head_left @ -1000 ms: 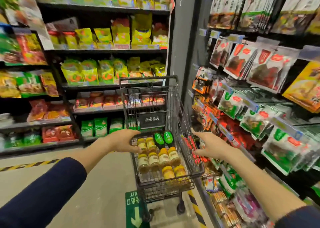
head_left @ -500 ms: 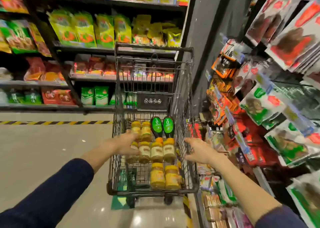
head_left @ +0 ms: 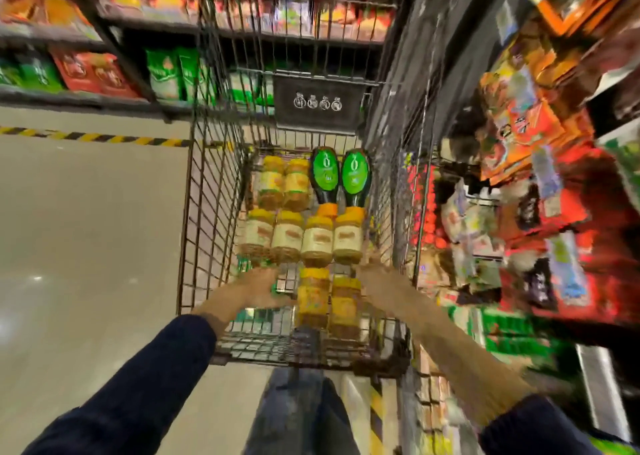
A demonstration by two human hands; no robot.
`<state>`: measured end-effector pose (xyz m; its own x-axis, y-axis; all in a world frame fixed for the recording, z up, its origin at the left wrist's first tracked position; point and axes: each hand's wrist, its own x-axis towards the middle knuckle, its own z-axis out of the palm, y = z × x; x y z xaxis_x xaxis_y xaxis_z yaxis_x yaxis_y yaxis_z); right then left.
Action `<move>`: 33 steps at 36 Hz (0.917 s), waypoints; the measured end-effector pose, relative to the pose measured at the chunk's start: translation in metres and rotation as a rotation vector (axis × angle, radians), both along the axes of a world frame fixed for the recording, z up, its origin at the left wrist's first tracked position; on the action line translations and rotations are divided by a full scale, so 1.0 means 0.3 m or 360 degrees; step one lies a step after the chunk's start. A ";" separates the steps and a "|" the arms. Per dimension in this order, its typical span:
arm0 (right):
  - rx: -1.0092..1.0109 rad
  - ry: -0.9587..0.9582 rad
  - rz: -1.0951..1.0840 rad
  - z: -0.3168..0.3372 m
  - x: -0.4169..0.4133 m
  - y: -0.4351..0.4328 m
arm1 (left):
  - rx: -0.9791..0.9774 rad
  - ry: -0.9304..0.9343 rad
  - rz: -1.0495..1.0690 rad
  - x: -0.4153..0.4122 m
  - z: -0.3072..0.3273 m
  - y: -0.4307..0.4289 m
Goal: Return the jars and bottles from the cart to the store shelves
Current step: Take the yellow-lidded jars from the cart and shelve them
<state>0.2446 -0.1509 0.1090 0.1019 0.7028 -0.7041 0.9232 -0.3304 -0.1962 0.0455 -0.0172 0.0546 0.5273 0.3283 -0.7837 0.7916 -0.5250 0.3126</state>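
Note:
I look down into a wire shopping cart (head_left: 194, 212). On its floor lie several yellow-lidded jars: two at the far end (head_left: 284, 184), a row across the middle (head_left: 287, 236) and two nearest me (head_left: 313, 299). Two dark bottles with green labels (head_left: 323, 174) lie at the far right, orange caps toward me. Both my hands are inside the cart. My left hand (head_left: 263, 288) lies with straight fingers just left of the nearest jars. My right hand (head_left: 377, 274) is at their right, close to the middle row; its fingers are blurred.
Hanging snack packets (head_left: 519, 143) crowd the rack right beside the cart. A shelf unit with green and red bags (head_left: 166, 74) stands beyond the cart's front. Grey floor (head_left: 86, 229) with a yellow-black stripe (head_left: 86, 138) lies to the left. My legs (head_left: 301, 402) are behind the cart.
My view has tipped down and closer over the cart. Both hands went from the cart's rim level down inside, toward the two nearest jars.

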 end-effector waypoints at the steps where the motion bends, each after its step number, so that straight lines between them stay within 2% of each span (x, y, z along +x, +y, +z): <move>1: -0.0047 0.0016 0.0003 -0.030 0.004 0.005 | -0.0018 0.0016 -0.0002 0.010 -0.030 -0.005; 7: -0.0167 0.0021 0.0018 -0.189 0.017 0.009 | -0.0170 0.0108 0.0035 0.078 -0.176 -0.042; 12: -0.0311 0.0012 0.0087 -0.275 0.011 0.018 | -0.0340 0.0287 0.0240 -0.011 -0.425 -0.105; 16: -0.0392 -0.0020 0.0100 -0.324 -0.002 0.019 | -0.0506 0.0133 0.0375 0.092 -0.327 -0.126; 22: -0.0434 -0.0081 0.0085 -0.371 -0.019 0.025 | -0.0630 -0.0058 0.0725 0.099 -0.419 -0.141; 26: -0.0410 -0.0074 -0.0110 -0.392 -0.032 0.026 | -0.0783 -0.0106 0.0893 0.097 -0.434 -0.138; 33: -0.0412 0.0077 -0.0711 -0.441 -0.045 0.001 | -0.1017 -0.0157 0.1025 0.083 -0.348 -0.088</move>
